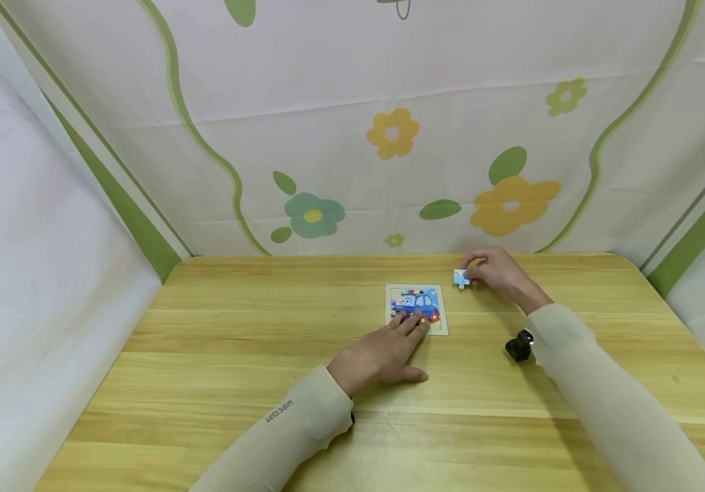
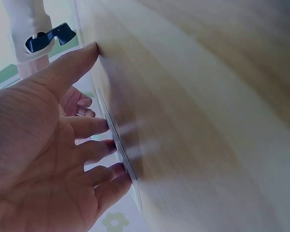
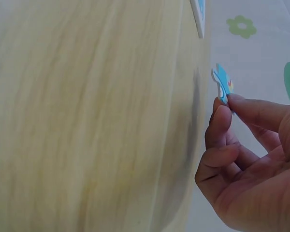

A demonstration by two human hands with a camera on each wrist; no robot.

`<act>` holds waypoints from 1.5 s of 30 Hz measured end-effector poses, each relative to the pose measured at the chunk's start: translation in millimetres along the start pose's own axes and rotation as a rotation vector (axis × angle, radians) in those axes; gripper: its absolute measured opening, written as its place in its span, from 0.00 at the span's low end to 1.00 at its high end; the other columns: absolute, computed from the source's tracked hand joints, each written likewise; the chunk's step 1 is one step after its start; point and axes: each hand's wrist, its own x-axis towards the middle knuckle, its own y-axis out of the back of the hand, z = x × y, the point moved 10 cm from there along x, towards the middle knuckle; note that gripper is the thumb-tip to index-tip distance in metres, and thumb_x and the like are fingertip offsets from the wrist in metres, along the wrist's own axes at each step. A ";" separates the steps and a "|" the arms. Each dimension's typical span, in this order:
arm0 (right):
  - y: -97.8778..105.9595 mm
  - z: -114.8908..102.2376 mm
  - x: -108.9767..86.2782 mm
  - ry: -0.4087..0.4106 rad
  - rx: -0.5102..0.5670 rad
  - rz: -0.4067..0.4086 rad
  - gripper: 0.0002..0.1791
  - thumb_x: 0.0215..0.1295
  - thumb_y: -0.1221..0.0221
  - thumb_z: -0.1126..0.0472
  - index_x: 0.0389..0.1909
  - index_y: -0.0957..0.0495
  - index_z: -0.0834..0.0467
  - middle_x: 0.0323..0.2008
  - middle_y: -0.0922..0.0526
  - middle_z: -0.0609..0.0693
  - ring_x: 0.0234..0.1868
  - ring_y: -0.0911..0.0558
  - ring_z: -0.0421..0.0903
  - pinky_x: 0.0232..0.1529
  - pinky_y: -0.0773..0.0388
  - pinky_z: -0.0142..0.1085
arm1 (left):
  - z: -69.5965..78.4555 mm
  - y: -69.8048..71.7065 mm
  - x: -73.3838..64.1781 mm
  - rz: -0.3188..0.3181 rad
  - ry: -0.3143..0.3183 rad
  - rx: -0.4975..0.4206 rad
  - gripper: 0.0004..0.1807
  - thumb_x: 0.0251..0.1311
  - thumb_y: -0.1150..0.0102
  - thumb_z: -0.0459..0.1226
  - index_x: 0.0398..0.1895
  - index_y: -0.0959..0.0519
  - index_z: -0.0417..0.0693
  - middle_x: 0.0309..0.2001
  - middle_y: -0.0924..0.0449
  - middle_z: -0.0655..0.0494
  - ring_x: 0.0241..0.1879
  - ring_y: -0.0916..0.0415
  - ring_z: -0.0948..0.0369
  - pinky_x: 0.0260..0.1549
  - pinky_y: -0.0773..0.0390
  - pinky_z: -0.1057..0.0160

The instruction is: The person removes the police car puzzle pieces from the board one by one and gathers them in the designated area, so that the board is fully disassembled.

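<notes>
A square jigsaw puzzle with a blue cartoon police car and a pale frame lies flat near the table's far side. My left hand rests its fingertips on the puzzle's near edge, the thumb spread out to the right on the wood. In the left wrist view the fingers are nearly straight against the thin board. Just right of the puzzle, my right hand pinches a light-blue puzzle piece between thumb and finger. The right wrist view shows that puzzle piece held up off the tabletop.
The wooden table reaches to a white cloth wall printed with flowers and leaves. A black wrist camera sticks out from the right sleeve. Another white cloth hangs along the left side.
</notes>
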 end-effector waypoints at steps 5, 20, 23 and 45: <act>1.1 7.2 2.3 -0.041 -0.004 0.009 0.09 0.72 0.39 0.69 0.48 0.17 0.68 0.41 0.16 0.57 0.29 0.19 0.44 0.30 0.21 0.33 | 0.5 -0.3 0.1 -0.002 -0.003 -0.002 0.49 0.73 0.43 0.60 0.87 0.53 0.56 0.87 0.62 0.57 0.86 0.63 0.53 0.83 0.47 0.55; -4.0 12.7 7.1 -0.034 -0.034 0.024 0.08 0.74 0.42 0.70 0.47 0.18 0.70 0.45 0.18 0.62 0.28 0.21 0.42 0.28 0.21 0.32 | 1.5 -0.5 -1.0 0.005 -0.008 0.010 0.49 0.72 0.43 0.61 0.87 0.52 0.55 0.87 0.61 0.57 0.86 0.62 0.53 0.83 0.47 0.56; -4.7 12.9 7.2 -0.031 -0.043 0.025 0.08 0.74 0.43 0.70 0.46 0.18 0.70 0.42 0.18 0.59 0.29 0.22 0.44 0.28 0.22 0.33 | 1.8 -0.3 -0.9 0.007 -0.009 0.014 0.49 0.72 0.43 0.61 0.87 0.52 0.55 0.87 0.60 0.57 0.86 0.62 0.53 0.83 0.46 0.56; -5.7 13.9 12.0 -0.062 -0.061 0.048 0.09 0.73 0.45 0.72 0.47 0.19 0.71 0.41 0.19 0.60 0.29 0.23 0.43 0.28 0.22 0.31 | -0.5 -1.9 0.8 0.009 -0.012 0.015 0.49 0.73 0.44 0.61 0.87 0.54 0.55 0.87 0.62 0.56 0.86 0.63 0.51 0.83 0.48 0.55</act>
